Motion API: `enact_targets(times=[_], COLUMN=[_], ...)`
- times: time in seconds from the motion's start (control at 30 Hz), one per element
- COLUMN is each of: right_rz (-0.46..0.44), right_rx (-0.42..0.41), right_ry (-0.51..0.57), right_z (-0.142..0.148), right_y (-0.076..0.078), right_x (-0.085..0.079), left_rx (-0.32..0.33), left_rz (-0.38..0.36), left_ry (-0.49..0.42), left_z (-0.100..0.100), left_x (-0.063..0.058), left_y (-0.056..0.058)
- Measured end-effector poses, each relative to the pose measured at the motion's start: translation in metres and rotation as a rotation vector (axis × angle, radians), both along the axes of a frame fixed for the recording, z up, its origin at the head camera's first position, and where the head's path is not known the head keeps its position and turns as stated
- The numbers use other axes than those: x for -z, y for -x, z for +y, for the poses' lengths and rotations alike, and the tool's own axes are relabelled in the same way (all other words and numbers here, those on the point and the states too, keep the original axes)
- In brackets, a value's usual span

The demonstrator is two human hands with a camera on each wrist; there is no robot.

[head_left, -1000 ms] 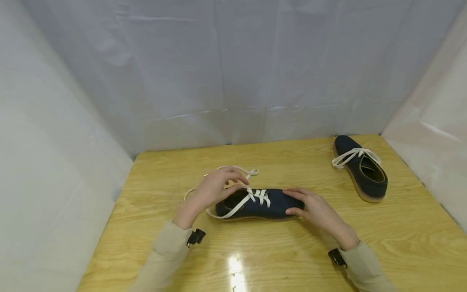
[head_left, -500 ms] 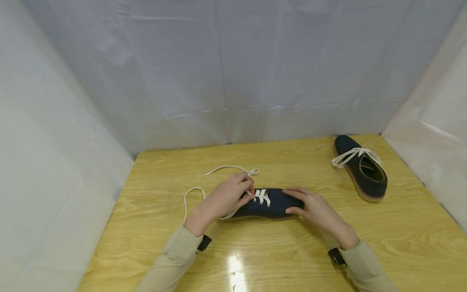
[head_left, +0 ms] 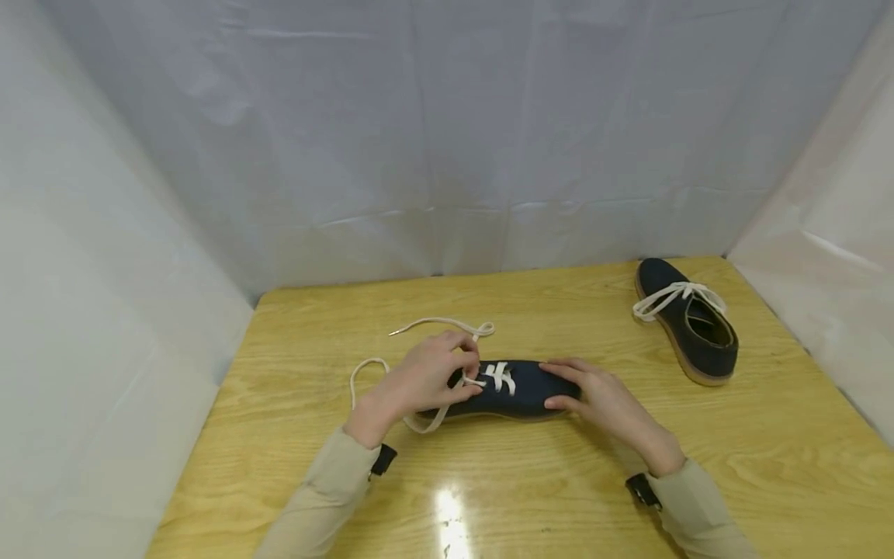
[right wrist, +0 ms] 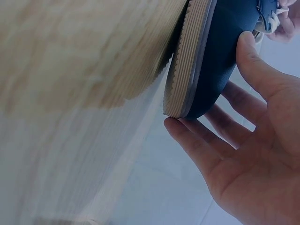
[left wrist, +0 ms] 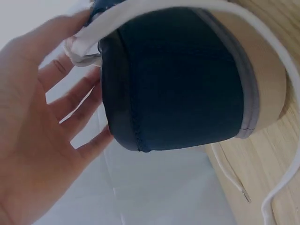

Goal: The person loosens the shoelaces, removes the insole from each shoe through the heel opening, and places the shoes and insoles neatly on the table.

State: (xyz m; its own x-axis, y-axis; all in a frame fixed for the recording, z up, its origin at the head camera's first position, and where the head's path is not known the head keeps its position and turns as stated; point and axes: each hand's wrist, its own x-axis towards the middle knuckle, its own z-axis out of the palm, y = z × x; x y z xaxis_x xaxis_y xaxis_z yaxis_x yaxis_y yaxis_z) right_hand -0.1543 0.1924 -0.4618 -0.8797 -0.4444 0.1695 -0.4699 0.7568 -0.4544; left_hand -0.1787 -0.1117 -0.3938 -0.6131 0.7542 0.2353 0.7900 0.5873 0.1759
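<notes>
A navy blue shoe [head_left: 529, 386] with white laces lies sideways on the table, its toe to the right. My right hand [head_left: 608, 402] holds the toe, thumb on the near side and fingers on the far side. Over the shoe's opening, my left hand [head_left: 433, 373] pinches the white shoelace [head_left: 472, 382] between thumb and fingers. The heel [left wrist: 183, 79] fills much of the left wrist view, with a strand of lace looping across it. In the right wrist view, a thumb and fingers are around the toe [right wrist: 211, 79] and its ribbed tan sole. The left hand hides most of the opening.
A matching shoe [head_left: 687, 322] with its laces in a bow stands at the back right of the wooden table [head_left: 531, 481]. One loose lace end [head_left: 440, 320] lies behind the held shoe, and another strand [head_left: 356, 376] curves out left of it. Pale sheeting [head_left: 461, 140] surrounds the table.
My left hand has moved from the far side over the shoe's opening, then slightly back left, drawing the lace at the top of the lacing. The right hand has stayed at the toe.
</notes>
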Motion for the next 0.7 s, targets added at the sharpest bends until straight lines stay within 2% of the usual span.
enact_targets(times=[0.17,0.23,0.33,0.43,0.6,0.7], right_rz=[0.005,0.007,0.010,0.018,0.015,0.006], right_rx=[-0.008,-0.009,-0.011,-0.013,-0.012,-0.010], right_ry=[0.002,0.001,0.000,-0.004,-0.003,0.000], right_z=[-0.003,-0.003,-0.003,-0.003,-0.004,-0.004], right_y=[-0.001,-0.001,0.000,0.000,0.000,-0.001], right_x=[-0.002,-0.003,-0.002,-0.003,-0.003,-0.003], left_rx=[-0.057,-0.078,-0.111,-0.146,-0.230,-0.270], left_rz=[0.093,0.156,0.186,0.135,-0.037,-0.068], left_ry=[-0.013,-0.039,-0.093,-0.139,-0.169,-0.149], left_z=[-0.004,-0.001,0.005,0.012,0.017,0.016], left_x=[-0.001,0.001,0.003,0.002,-0.003,-0.004], left_y=[0.002,0.002,0.001,-0.002,-0.005,-0.006])
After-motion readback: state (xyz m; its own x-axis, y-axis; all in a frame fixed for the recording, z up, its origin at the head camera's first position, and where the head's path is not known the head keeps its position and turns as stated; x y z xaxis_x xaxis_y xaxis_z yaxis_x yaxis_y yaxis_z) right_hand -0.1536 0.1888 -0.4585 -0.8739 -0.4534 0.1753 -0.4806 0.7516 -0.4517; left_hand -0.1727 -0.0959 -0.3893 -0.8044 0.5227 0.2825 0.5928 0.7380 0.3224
